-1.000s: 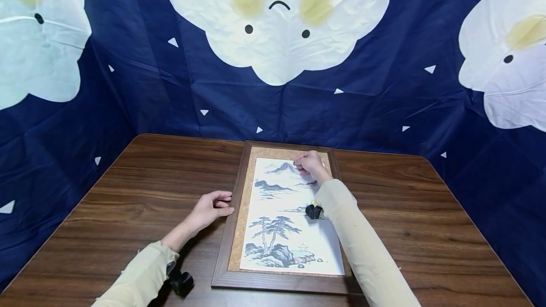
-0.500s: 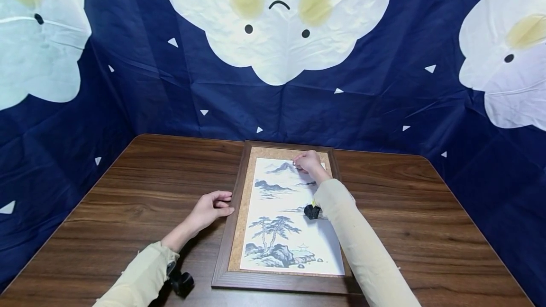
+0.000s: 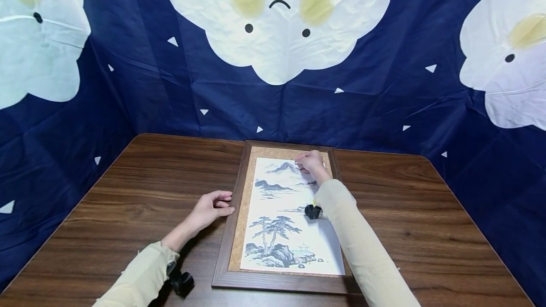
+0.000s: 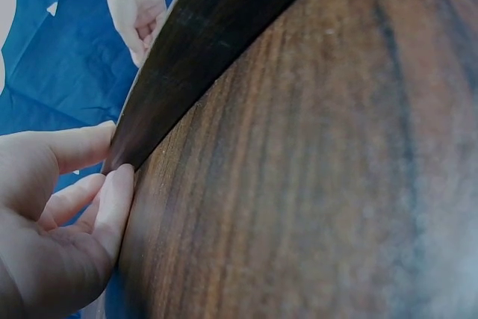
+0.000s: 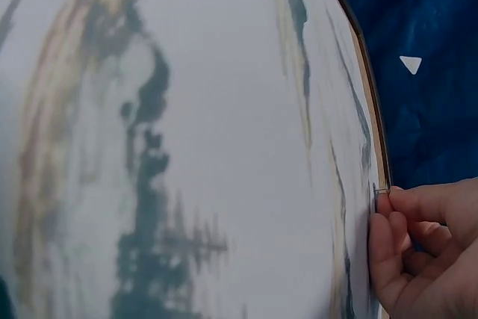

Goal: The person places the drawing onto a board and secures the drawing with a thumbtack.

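A navy blue cloth backdrop (image 3: pixel 375 108) printed with white clouds and small white triangles hangs behind and to both sides of the scene. In front of it spreads a dark brown wood-grain table (image 3: pixel 141 193). Flat on the table, its far edge close to the backdrop, lies a tan cork board in a dark brown wooden frame (image 3: pixel 277 281). On the cork, inside the frame, a white paper sheet (image 3: pixel 277 205) bears a blue-grey ink landscape of mountains, trees and rocks; a strip of bare cork shows along its left and top sides.

Two cream sleeves reach in from the near side. The left hand (image 3: pixel 212 208) rests its extended fingertips and thumb on the frame's left edge, without curling round it. The right hand (image 3: pixel 311 162) is at the sheet's top edge, right of its middle, fingers bent. A black wrist camera (image 3: pixel 313 212) hangs beneath the right cuff, and another sits at the left. Smallest is a silvery pin-like piece (image 5: pixel 382 190), pinched between the right hand's fingertips near the paper's edge; whether it pierces the sheet I cannot tell.
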### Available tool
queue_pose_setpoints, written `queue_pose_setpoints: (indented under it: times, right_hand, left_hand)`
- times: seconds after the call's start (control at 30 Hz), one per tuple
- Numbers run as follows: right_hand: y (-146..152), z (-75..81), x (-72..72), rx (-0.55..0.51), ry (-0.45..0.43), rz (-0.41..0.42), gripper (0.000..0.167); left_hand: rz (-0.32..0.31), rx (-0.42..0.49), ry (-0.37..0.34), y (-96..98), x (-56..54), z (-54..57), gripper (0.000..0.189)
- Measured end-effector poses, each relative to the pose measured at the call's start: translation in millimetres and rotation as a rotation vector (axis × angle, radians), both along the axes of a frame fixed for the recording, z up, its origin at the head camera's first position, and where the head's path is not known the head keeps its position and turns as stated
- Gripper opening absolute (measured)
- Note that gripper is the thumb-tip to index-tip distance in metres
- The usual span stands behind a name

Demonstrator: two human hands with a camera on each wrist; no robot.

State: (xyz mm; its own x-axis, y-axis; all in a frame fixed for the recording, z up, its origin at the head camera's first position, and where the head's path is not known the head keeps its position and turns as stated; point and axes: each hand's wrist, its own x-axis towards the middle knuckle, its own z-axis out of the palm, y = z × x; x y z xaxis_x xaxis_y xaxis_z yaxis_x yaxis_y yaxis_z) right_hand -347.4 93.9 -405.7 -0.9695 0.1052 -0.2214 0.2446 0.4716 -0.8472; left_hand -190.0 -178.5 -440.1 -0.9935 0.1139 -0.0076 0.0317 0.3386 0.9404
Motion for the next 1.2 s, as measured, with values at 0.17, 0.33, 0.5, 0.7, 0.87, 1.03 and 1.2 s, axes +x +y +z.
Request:
queue_pose_setpoints:
  times: [0.17, 0.33, 0.5, 0.7, 0.87, 1.03, 1.2]
  right_hand:
    - [-0.9, -0.8, 0.8, 0.024, 0.008, -0.015, 0.013]
    - [-3.0, -1.5, 0.7, 0.047, 0.019, -0.030, 0.011]
    - [-3.5, -1.5, 1.6, 0.072, 0.040, -0.024, 0.011]
    - [-3.5, -2.7, 3.4, 0.181, 0.091, 0.004, 0.012]
    - [-3.0, -4.5, 4.2, 0.210, 0.122, 0.001, 0.011]
    - [-2.4, -5.2, 4.7, 0.204, 0.138, -0.004, 0.010]
    - [-2.1, -4.4, 6.6, 0.247, 0.165, 0.003, 0.008]
  left_hand:
    - [0.006, -0.009, 0.002, -1.0, -1.8, -3.0, 0.046]
    - [0.019, -0.019, -0.001, -2.0, -1.8, -3.2, 0.045]
    - [0.014, -0.016, 0.009, -2.2, -1.4, -2.9, 0.045]
    - [0.017, -0.014, -0.001, -2.1, -1.9, -4.6, 0.045]
    - [0.013, -0.019, 0.015, -1.9, -1.5, -5.8, 0.045]
    - [0.022, -0.022, 0.015, -1.9, -2.1, -6.2, 0.044]
    - [0.012, -0.018, 0.022, -0.9, 0.1, -4.0, 0.045]
